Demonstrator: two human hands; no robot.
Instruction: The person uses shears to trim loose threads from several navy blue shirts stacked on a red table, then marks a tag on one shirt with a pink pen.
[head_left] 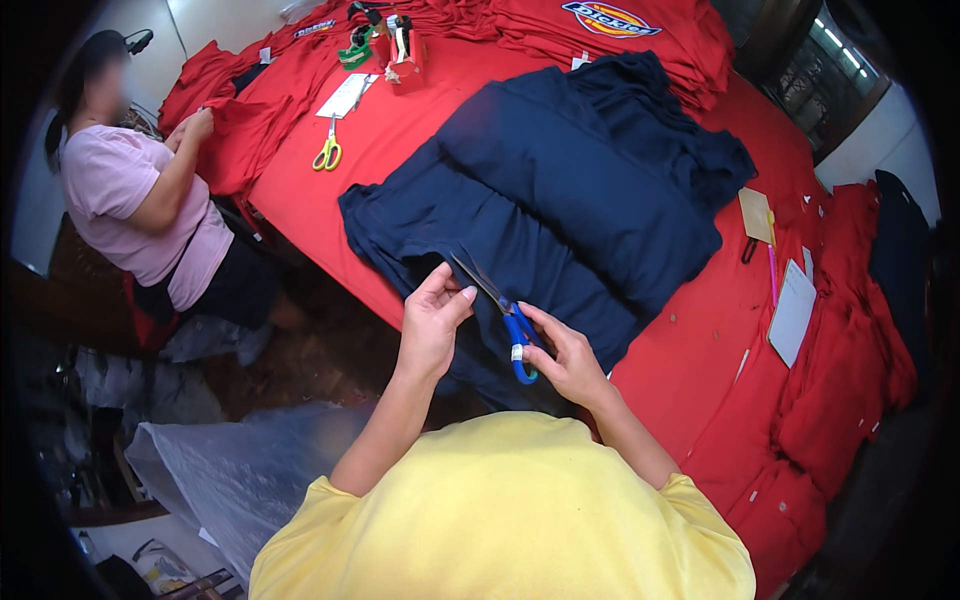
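Red table: yellow-handled scissors, seemingly unobstructed.

We list: navy garments, matt soft cloth; scissors, dull metal blades, glossy blue plastic handles; red cover, matt cloth; bag, thin shiny plastic.

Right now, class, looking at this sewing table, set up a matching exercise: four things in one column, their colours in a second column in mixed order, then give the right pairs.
Things:
1. Scissors in the right hand, handles
2. Scissors lying far up the table, handles
3. Folded garments under the hands
4. Cloth covering the table

Colours:
A. red
B. navy
C. yellow
D. blue

Pairs: 1-D, 2-C, 3-B, 4-A
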